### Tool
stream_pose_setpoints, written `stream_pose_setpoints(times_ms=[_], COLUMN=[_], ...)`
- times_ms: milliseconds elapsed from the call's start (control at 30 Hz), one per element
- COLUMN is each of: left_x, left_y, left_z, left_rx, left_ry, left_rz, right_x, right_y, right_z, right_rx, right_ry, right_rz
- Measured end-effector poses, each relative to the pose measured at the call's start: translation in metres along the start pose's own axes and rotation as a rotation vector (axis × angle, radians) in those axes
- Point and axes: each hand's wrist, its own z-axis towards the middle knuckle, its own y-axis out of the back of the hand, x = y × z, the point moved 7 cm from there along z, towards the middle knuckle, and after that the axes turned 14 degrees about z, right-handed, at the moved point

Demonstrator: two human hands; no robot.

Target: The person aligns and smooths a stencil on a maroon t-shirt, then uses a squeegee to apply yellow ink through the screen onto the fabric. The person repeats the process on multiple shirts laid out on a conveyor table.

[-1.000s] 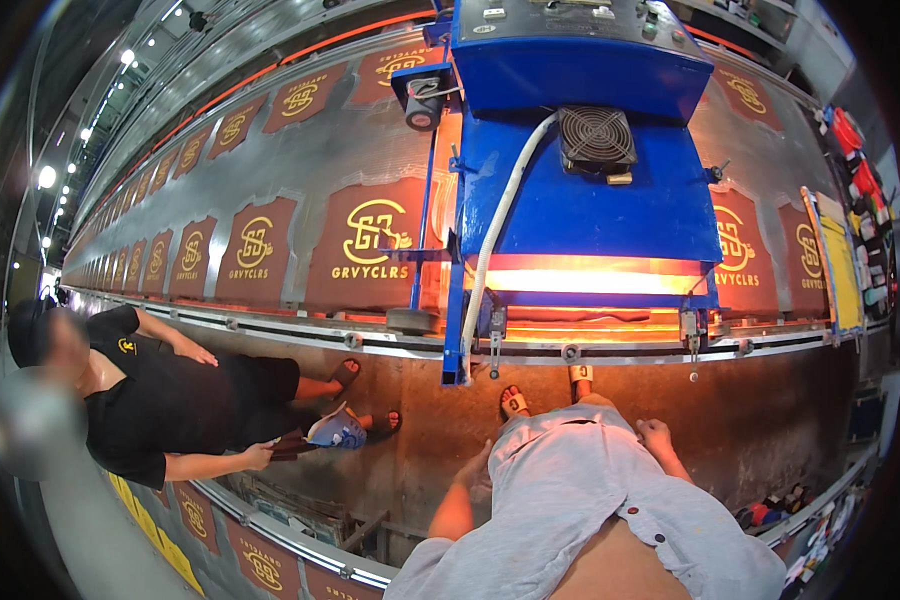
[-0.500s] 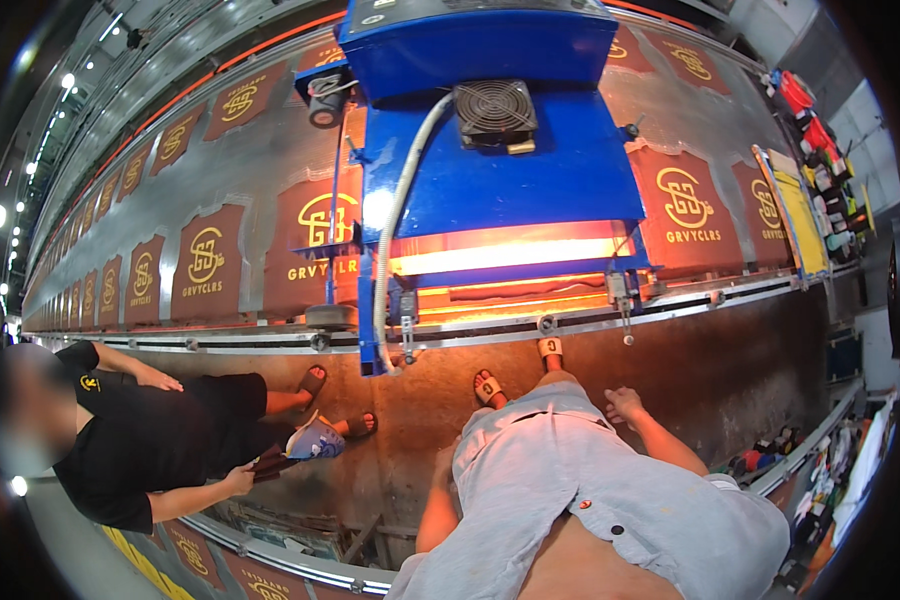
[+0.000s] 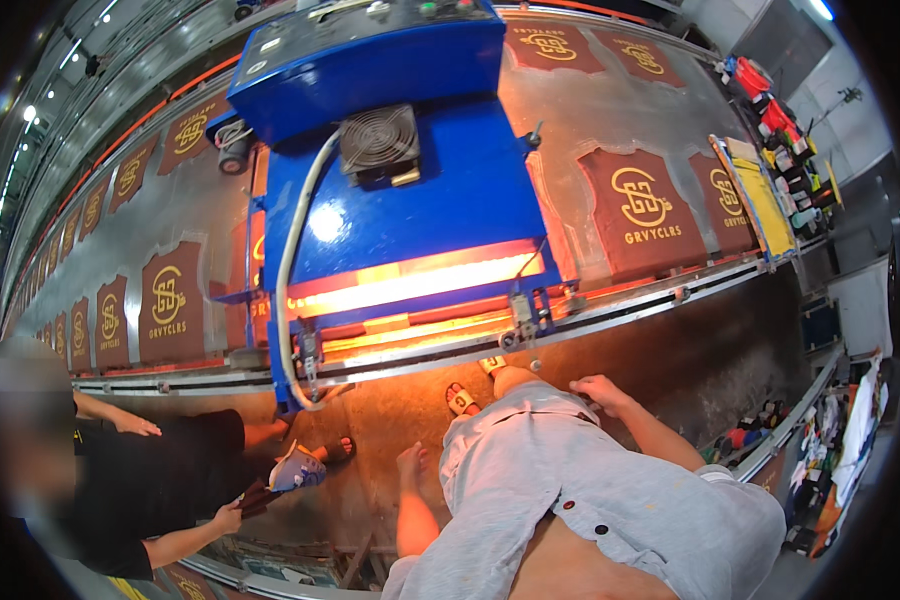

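Box-shaped blue metal heater (image 3: 410, 222) has been shifted leftward along the long grey table (image 3: 570, 112); the maroon fabric piece with yellow print (image 3: 642, 215) at its right now fully uncovered. Heating pass judged under way. Left hand (image 3: 411, 461) and right hand (image 3: 600, 391) held clear, loosely open; nothing seen gripped.

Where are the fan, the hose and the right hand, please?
Fan (image 3: 379, 141): head view, middle of its grille.
Hose (image 3: 295, 226): head view, its upper stretch.
Right hand (image 3: 599, 392): head view, middle of the hand.

Glossy metal machine (image 3: 440, 200), matt cloth panels (image 3: 642, 215)
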Motion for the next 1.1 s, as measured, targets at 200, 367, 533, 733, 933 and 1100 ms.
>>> stream_pose_setpoints(times_ms=[200,367,533,733,933,1100], left_x=[-0.031,-0.074,-0.072,-0.054,-0.016,-0.006], left_y=[-0.092,-0.149,-0.168,-0.164,-0.198,-0.269], left_z=[0.019,-0.001,0.017,0.017,0.001,-0.031], left_rx=[0.057,0.141,0.096,-0.063,-0.114,-0.085], left_ry=[-0.163,-0.285,-0.268,-0.138,-0.013,0.039], left_rz=[-0.157,-0.011,-0.011,-0.007,-0.052,-0.117], right_x=[0.074,0.147,0.232,0.268,0.27,0.255], right_y=[0.084,0.096,0.108,0.078,0.006,-0.02], right_z=[0.006,0.007,0.047,0.104,0.105,0.12], right_rx=[-0.085,0.311,0.179,0.107,0.336,0.521], right_ry=[0.101,0.144,0.558,0.813,1.001,1.046], right_rz=[-0.52,-0.189,0.063,-0.024,-0.47,-0.634])
